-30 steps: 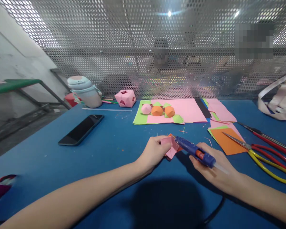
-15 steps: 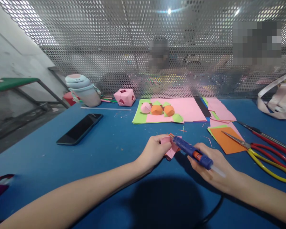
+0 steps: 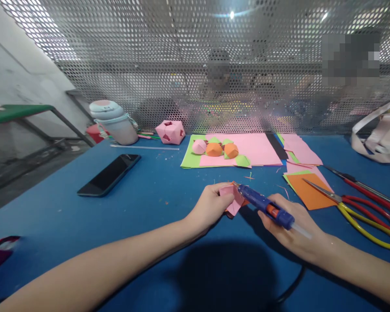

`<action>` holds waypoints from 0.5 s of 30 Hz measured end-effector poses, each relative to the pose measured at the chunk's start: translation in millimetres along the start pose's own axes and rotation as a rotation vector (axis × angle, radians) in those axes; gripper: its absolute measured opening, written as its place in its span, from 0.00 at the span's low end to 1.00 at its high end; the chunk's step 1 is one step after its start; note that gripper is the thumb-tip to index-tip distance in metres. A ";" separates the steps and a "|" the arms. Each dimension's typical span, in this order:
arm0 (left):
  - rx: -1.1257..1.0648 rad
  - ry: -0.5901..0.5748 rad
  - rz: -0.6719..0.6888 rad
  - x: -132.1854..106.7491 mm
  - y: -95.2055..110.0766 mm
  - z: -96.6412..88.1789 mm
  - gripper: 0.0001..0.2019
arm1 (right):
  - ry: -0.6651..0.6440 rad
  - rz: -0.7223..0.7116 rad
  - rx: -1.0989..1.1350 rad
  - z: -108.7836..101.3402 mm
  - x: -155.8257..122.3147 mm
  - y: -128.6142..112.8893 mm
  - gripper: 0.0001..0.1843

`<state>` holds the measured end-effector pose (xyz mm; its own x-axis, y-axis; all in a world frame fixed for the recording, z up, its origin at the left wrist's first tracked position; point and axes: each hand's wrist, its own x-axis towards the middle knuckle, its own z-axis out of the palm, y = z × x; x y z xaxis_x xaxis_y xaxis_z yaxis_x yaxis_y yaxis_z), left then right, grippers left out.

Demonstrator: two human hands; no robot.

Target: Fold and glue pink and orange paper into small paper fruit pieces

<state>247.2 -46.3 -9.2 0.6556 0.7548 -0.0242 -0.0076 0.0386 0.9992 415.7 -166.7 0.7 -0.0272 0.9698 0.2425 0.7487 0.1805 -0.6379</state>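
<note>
My left hand (image 3: 212, 203) pinches a folded paper piece (image 3: 233, 204), pink on top with orange showing at its edges. In my right hand (image 3: 290, 223) is a blue hot glue gun (image 3: 263, 203), its nozzle at the upper right edge of the folded paper. A clear glue stick (image 3: 302, 230) sticks out of the gun's back end. Whether the nozzle touches the paper, I cannot tell. Beyond my hands, several small folded paper shapes (image 3: 213, 150) in pink, orange and green rest on stacked coloured sheets (image 3: 256, 147).
Right of my hands lie orange paper (image 3: 307, 195), scissors (image 3: 347, 203) and a red cutter (image 3: 370, 190). Toward the left are a phone (image 3: 110, 175), a bottle (image 3: 115, 123) and a pink paper ball (image 3: 170, 132). A perforated metal screen (image 3: 169, 56) stands behind, with people beyond it.
The glue gun and my right hand have shifted slightly to the right, along the folded paper's edge. My left hand keeps its hold almost unmoved.
</note>
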 end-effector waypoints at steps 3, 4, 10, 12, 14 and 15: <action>0.013 -0.001 0.005 0.1 -0.4 -0.2 0.10 | -0.003 -0.002 -0.003 0.2 -0.5 -0.2 0.04; 0.019 -0.001 0.010 0.1 -0.6 -0.3 0.10 | -0.003 -0.001 -0.008 0.2 -0.7 0.1 0.04; 0.023 -0.015 0.028 -0.3 -2.2 -1.2 0.07 | -0.004 0.011 -0.006 -1.3 -0.7 0.8 0.05; 0.042 0.000 0.031 -0.3 -2.4 -1.2 0.07 | -0.018 0.011 -0.004 -1.4 -0.7 0.8 0.06; 0.054 0.008 0.035 -0.4 -1.9 -1.1 0.07 | -0.016 0.014 -0.008 -1.2 -0.9 1.3 0.05; 0.052 0.007 0.035 -0.4 -1.5 -1.0 0.07 | -0.006 0.015 -0.010 -1.0 -1.2 1.6 0.05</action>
<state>246.1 -46.0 -10.7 0.6500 0.7599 0.0107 0.0089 -0.0217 0.9997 417.7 -167.7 0.1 -0.0196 0.9733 0.2286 0.7555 0.1642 -0.6342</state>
